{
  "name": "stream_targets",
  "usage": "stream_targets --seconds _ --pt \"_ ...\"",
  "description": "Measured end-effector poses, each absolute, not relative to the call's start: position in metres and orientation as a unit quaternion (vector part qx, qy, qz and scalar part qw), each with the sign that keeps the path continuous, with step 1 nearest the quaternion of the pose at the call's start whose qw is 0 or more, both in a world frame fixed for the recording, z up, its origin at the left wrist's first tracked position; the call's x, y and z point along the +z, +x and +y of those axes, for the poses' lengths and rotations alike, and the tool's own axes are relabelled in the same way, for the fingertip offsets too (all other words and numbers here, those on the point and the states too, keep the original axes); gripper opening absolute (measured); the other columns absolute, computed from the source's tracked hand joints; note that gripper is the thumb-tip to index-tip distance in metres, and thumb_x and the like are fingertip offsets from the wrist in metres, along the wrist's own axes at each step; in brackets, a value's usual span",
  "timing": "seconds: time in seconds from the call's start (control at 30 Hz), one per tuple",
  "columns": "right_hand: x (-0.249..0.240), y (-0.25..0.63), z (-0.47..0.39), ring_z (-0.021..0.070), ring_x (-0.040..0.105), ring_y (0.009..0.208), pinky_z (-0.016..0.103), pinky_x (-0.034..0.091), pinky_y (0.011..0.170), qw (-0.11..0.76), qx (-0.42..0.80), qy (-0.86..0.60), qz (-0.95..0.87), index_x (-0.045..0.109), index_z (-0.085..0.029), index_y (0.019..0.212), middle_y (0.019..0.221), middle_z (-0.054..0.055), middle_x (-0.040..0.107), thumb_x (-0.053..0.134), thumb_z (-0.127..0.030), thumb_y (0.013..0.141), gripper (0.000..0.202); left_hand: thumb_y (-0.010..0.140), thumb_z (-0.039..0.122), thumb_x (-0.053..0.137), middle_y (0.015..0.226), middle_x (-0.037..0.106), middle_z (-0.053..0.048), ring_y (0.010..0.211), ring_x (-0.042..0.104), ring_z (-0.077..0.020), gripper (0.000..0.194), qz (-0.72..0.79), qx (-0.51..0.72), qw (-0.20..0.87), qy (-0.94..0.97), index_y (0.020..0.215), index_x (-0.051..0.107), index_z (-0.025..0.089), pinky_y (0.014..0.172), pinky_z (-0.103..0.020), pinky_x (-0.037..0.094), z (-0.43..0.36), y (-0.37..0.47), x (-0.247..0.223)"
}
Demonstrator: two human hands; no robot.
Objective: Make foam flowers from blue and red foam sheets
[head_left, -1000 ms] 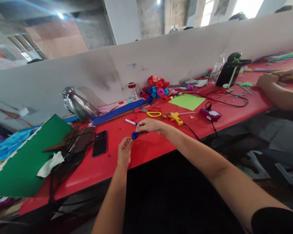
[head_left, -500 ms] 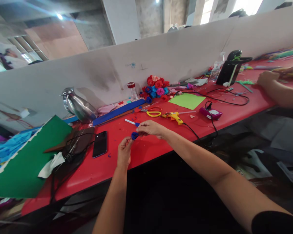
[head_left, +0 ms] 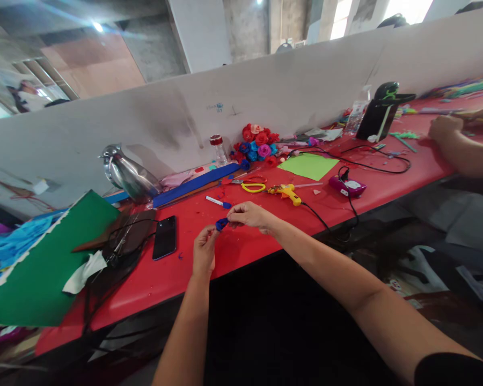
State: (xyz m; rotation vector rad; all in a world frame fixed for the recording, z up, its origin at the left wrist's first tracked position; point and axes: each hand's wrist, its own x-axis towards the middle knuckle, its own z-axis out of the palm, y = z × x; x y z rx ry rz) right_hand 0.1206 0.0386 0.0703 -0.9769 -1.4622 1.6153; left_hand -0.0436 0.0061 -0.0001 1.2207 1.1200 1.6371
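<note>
A small dark blue paper flower [head_left: 221, 224] is held between my two hands above the red table. My left hand [head_left: 204, 247] pinches it from below and to the left. On its right side the fingertips of my right hand [head_left: 249, 215] are closed on its edge. Just beyond my right hand lies a marker with a blue cap [head_left: 216, 202]. Yellow-handled scissors [head_left: 253, 187] and a yellow glue gun [head_left: 285, 193] rest farther back on the table.
Behind the scissors sits a bunch of paper roses [head_left: 261, 143]. A phone [head_left: 165, 237] lies left of my hands, near a green sheet [head_left: 56, 262]. A metal jug [head_left: 131, 174] stands by the wall. At right are a purple power box [head_left: 347, 186] and another person's hand [head_left: 446, 128].
My right hand has shifted slightly down, uncovering the marker's blue cap. The blue flower has turned a little between my fingers. The other person's hand has moved slightly.
</note>
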Motion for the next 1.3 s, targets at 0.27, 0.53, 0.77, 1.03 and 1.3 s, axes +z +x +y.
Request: stream_targets --seconds 0.27,0.53,0.77,1.03,1.3 --pt "0.057 0.116 0.027 0.0070 0.055 0.053 0.019 0.042 0.058 0.412 0.657 -0.383 -0.501 0.061 -0.016 0.061 0.055 -0.003 0.062 0.061 -0.012 0.075 0.014 0.063 0.044 0.075 0.070 0.063 0.000 0.074 0.056 -0.0147 0.026 0.418 0.652 0.409 0.482 0.071 0.066 0.020 0.079 -0.030 0.042 0.004 -0.044 0.002" --pt "0.064 0.110 0.015 0.0084 0.055 0.053 0.021 0.042 0.058 0.429 0.628 -0.420 -0.495 0.059 -0.017 0.061 0.056 -0.002 0.062 0.063 -0.023 0.076 0.017 0.064 0.037 0.076 0.072 0.063 0.000 0.075 0.056 -0.0140 0.019 0.407 0.657 0.412 0.483 0.070 0.069 0.020 0.079 -0.029 0.043 0.003 -0.043 0.003" --pt "0.057 0.102 0.018 0.0086 0.053 0.051 0.021 0.042 0.057 0.435 0.601 -0.428 -0.516 0.057 -0.017 0.056 0.051 -0.003 0.058 0.057 -0.016 0.074 0.019 0.065 0.035 0.077 0.075 0.062 0.000 0.077 0.055 -0.0142 0.017 0.406 0.662 0.377 0.504 0.072 0.071 0.020 0.079 -0.028 0.042 0.003 -0.043 0.004" --pt "0.044 0.108 0.019 0.0085 0.052 0.054 0.021 0.038 0.057 0.448 0.538 -0.404 -0.589 0.058 -0.017 0.060 0.054 -0.004 0.059 0.056 -0.015 0.071 0.012 0.065 0.037 0.076 0.073 0.064 0.000 0.077 0.056 -0.0144 0.019 0.391 0.656 0.422 0.489 0.072 0.070 0.020 0.082 -0.028 0.041 0.004 -0.042 0.003" --pt "0.046 0.115 0.017 0.0088 0.052 0.059 0.023 0.039 0.063 0.454 0.563 -0.371 -0.583 0.058 -0.017 0.067 0.060 -0.004 0.059 0.059 -0.020 0.070 0.005 0.064 0.040 0.076 0.070 0.066 0.000 0.074 0.057 -0.0148 0.024 0.401 0.644 0.446 0.476 0.073 0.069 0.019 0.080 -0.029 0.040 0.005 -0.043 0.001"
